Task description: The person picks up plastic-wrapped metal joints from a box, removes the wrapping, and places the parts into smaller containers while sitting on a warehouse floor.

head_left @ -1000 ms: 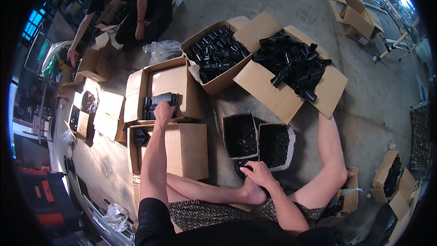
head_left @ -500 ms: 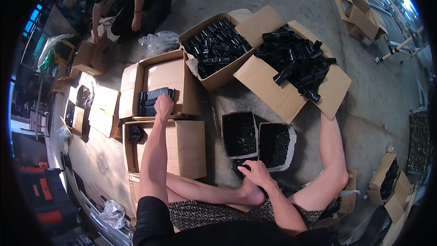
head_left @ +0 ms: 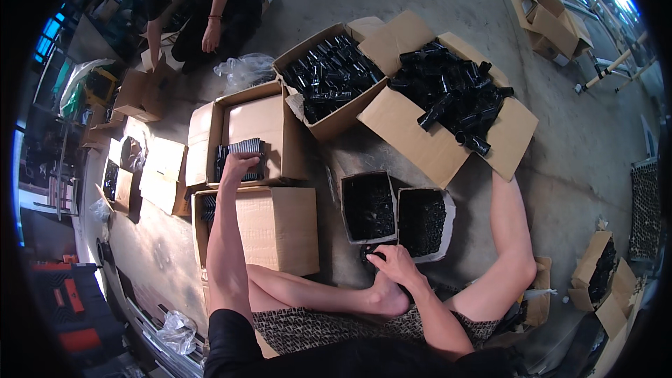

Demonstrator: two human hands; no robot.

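My left hand [head_left: 240, 162] reaches far forward and lies with curled fingers on top of a ribbed black block of small packed parts [head_left: 238, 152] in the open brown cardboard box [head_left: 262, 122] ahead of me; it is pressing on or clasping the block, but I cannot tell whether the fingers close round its far edge. The block's long axis runs left to right across the box, square to my outstretched arm, and it lies directly under that palm, well apart from my other hand. My right hand [head_left: 393, 264] sits near my foot, fingers pinched on a small black piece [head_left: 372, 255] just below the two small open trays of black parts [head_left: 369, 206]. That piece is mostly covered by my fingers, so its shape is hard to make out. A closed cardboard carton [head_left: 276, 227] lies beside my left forearm.
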